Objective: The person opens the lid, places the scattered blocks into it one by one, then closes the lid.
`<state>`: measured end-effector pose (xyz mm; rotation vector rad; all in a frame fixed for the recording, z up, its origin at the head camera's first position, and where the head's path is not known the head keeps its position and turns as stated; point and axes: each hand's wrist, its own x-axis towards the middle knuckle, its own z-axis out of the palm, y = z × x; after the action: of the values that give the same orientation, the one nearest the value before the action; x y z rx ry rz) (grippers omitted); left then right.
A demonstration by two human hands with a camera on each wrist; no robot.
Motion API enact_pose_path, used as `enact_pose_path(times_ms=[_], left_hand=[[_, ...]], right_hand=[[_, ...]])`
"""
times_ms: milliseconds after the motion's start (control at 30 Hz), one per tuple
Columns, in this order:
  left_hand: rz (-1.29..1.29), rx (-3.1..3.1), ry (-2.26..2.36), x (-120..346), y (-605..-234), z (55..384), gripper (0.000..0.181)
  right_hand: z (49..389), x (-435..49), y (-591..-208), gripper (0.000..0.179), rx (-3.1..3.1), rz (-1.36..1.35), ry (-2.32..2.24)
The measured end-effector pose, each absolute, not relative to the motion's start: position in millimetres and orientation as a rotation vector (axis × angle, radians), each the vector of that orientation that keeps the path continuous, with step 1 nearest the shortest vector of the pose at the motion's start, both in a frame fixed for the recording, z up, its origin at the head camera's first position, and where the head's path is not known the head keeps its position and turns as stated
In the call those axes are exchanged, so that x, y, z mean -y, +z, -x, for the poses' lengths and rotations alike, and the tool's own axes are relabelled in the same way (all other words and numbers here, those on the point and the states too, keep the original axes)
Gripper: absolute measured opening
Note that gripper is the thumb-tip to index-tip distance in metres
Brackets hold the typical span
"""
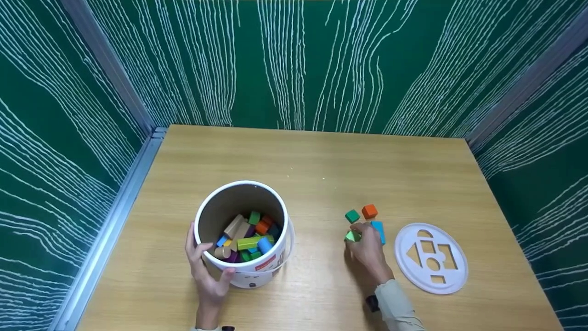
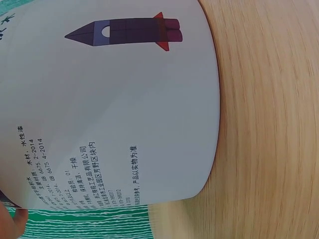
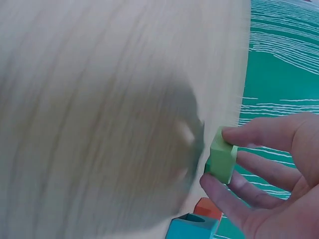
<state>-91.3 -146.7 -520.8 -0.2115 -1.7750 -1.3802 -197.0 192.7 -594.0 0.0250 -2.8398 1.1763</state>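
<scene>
My left hand (image 1: 209, 280) holds the near left side of a white bucket (image 1: 197, 230), with fingers at its rim and the thumb against the outer wall. Colored wooden blocks (image 1: 248, 242) lie heaped inside it. In the left wrist view, the bucket's printed side (image 2: 149, 109) fills most of the picture. Between thumb and fingertips, my right hand (image 1: 367, 250) pinches a light green block (image 3: 223, 157) just above the table. Beyond this hand are a dark green cube (image 1: 352, 216) and an orange cube (image 1: 369, 211). Beside it lies a blue block (image 1: 378, 232), partly hidden by the hand.
Right of my right hand, a round white lid (image 1: 402, 253) with shaped cutouts lies flat on the wooden table (image 1: 321, 161). The bucket's white handle (image 1: 292, 243) hangs down its right side. Green, white-streaked panels (image 1: 280, 64) enclose the table's back and sides.
</scene>
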Motion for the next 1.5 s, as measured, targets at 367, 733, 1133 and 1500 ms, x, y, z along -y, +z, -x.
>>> enact_pose_path(times_ms=[367, 733, 1133, 1500], left_hand=[[0.246, 1.740, -1.362, 148, -520, 93, 0.070], [0.244, 1.735, -1.343, 147, -521, 93, 0.071], [0.211, 1.767, -1.348, 148, -521, 92, 0.069], [0.257, 1.720, -1.346, 147, -520, 94, 0.068]], right_hand=[[196, -186, -579, 0.030, 2.759, -0.108, 1.183], [194, -175, -554, 0.029, 2.666, -0.109, 1.199], [190, -157, -516, 0.027, 2.556, -0.251, 1.189], [188, -136, -478, 0.028, 2.483, -0.401, 1.179]])
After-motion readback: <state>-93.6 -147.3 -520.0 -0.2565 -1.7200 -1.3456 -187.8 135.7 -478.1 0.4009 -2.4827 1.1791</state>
